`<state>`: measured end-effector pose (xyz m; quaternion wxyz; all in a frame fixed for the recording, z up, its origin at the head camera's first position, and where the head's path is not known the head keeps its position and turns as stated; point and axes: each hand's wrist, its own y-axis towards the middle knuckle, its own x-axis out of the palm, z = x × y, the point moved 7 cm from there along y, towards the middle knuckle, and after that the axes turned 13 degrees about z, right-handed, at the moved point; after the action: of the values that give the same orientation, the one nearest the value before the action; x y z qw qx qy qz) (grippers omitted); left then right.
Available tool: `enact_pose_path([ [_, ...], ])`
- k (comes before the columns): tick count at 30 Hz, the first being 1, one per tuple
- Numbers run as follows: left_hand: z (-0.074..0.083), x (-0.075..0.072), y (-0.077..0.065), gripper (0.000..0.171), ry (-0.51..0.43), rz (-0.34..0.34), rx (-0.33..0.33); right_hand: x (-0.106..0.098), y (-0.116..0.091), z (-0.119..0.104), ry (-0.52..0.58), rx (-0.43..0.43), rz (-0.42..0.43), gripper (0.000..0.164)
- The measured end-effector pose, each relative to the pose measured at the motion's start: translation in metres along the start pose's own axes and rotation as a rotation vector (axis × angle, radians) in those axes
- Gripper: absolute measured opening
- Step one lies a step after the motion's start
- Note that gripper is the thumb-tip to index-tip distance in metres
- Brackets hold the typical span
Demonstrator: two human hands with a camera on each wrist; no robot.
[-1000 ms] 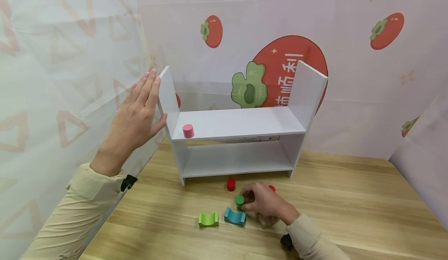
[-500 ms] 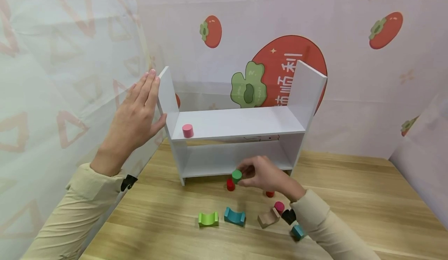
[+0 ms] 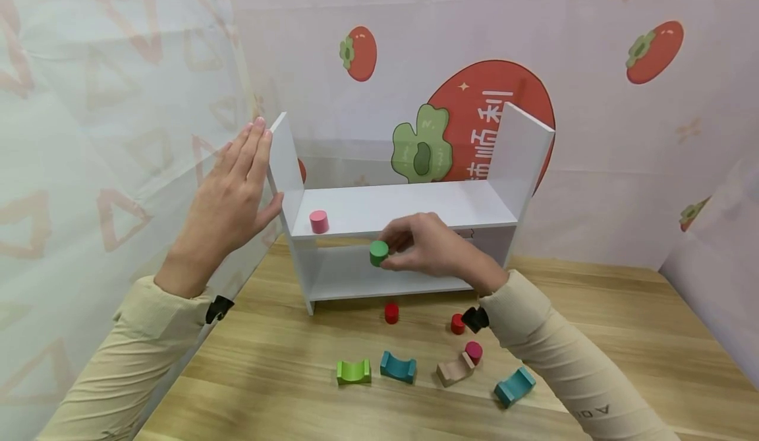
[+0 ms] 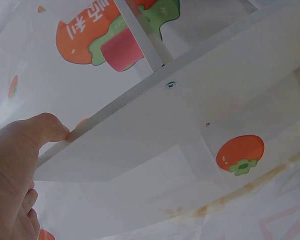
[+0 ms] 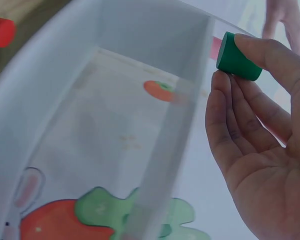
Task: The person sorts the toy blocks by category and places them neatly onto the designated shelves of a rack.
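My right hand [image 3: 431, 246] pinches a green cylinder block [image 3: 379, 253] between thumb and fingers, in front of the white two-tier shelf [image 3: 409, 205]. The right wrist view shows the green block's smooth side [image 5: 238, 59] under the thumb. My left hand [image 3: 228, 202] rests with straight fingers along the outside of the shelf's left side panel. Its thumb [image 4: 55, 127] lies at the panel's edge in the left wrist view. A pink cylinder block [image 3: 319, 222] stands at the left end of the upper board.
On the wooden table [image 3: 284, 401] before the shelf lie two red cylinders [image 3: 391, 314], a crimson cylinder [image 3: 473, 351], a lime arch block [image 3: 353, 372], a blue arch block [image 3: 398, 368], a tan arch block [image 3: 454, 370] and a teal arch block [image 3: 514, 387]. A printed cloth [image 3: 593, 131] hangs behind.
My right hand has lifted the green cylinder off the table and carried it up and slightly left, to the height of the upper board's front edge. My left hand stays in place.
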<state>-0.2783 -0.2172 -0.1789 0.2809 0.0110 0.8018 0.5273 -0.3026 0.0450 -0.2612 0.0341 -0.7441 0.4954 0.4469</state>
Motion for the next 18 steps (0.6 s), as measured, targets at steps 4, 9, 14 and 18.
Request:
enact_pose_path([
  [4, 0.000, 0.000, 0.000, 0.092, 0.001, 0.001, -0.001, -0.006, 0.018, -0.011, 0.002, -0.013, 0.025, 0.021],
  [9, -0.001, 0.001, 0.000, 0.093, 0.000, -0.002, -0.001, -0.007, 0.037, -0.015, 0.012, -0.003, 0.034, 0.021],
  [14, 0.000, 0.001, 0.000, 0.093, 0.004, -0.007, 0.005, -0.007, 0.051, -0.015, 0.007, -0.011, 0.055, 0.022],
  [18, -0.001, 0.001, 0.000, 0.092, 0.000, -0.003, 0.001, -0.005, 0.060, -0.010, 0.011, 0.003, 0.068, 0.021],
])
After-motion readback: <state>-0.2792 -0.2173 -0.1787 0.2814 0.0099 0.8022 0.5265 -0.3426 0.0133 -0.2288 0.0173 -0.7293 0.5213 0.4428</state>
